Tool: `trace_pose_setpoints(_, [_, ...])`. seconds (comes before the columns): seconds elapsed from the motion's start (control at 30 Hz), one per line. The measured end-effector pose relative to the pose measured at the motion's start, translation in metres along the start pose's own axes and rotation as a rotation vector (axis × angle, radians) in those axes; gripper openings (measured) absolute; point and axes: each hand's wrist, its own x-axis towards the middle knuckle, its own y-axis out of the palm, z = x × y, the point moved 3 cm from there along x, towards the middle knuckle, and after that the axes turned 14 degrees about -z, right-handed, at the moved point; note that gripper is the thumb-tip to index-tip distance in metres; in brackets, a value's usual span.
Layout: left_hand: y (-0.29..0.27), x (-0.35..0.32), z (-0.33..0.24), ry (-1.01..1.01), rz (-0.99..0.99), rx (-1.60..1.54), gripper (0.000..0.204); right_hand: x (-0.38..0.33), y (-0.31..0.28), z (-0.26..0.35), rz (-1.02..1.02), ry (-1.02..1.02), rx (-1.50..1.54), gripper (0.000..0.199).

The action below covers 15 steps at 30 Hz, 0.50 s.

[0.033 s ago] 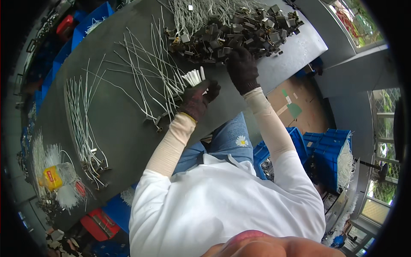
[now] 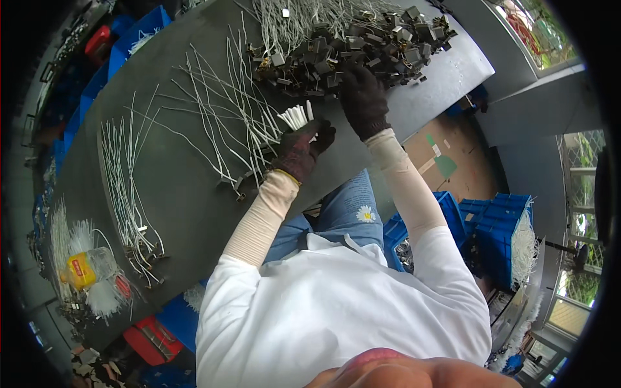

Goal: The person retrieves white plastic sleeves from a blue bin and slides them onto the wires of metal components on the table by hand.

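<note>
Two gloved hands work at the near edge of a long grey table (image 2: 194, 213). The left hand (image 2: 299, 150), in a dark mottled glove, is curled shut around a bundle of white wire ends (image 2: 296, 117) that stick up past its fingers like stiff straws. The right hand (image 2: 363, 98), in a black glove, lies palm down with fingers bent into a heap of small dark metal clips (image 2: 362, 48) on the far right of the table; whether it pinches one cannot be told. Cream ribbed sleeves cover both forearms.

Left of the held bundle, thin white wires (image 2: 226, 116) with clips on their ends fan loosely over the smooth tabletop, and a tidier row of finished wires (image 2: 126, 187) lies farther left. At the far left end sits a clear plastic bottle (image 2: 87, 268) with a yellow label bearing a red patch, among white tangles. Bare grey surface stays open between the wire groups. Blue plastic crates (image 2: 498, 233) stand on the floor to the right, beside flat brown cardboard (image 2: 446, 152).
</note>
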Motion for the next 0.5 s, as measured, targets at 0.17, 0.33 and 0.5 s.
trace_pose_setpoints(0.17, [0.036, -0.010, -0.019, -0.658, -0.032, -0.502, 0.028, 0.004, 0.023, -0.025, 0.014, 0.151, -0.041, 0.016])
trace_pose_setpoints(0.33, [0.026, -0.005, -0.011, -0.475, -0.103, -0.229, 0.024, -0.018, -0.032, 0.001, 0.307, 0.030, -0.118, 0.022])
trace_pose_setpoints(0.5, [0.067, -0.001, -0.016, 0.167, 0.117, 0.180, 0.020, -0.075, -0.116, 0.014, 0.240, 0.480, 0.037, 0.017])
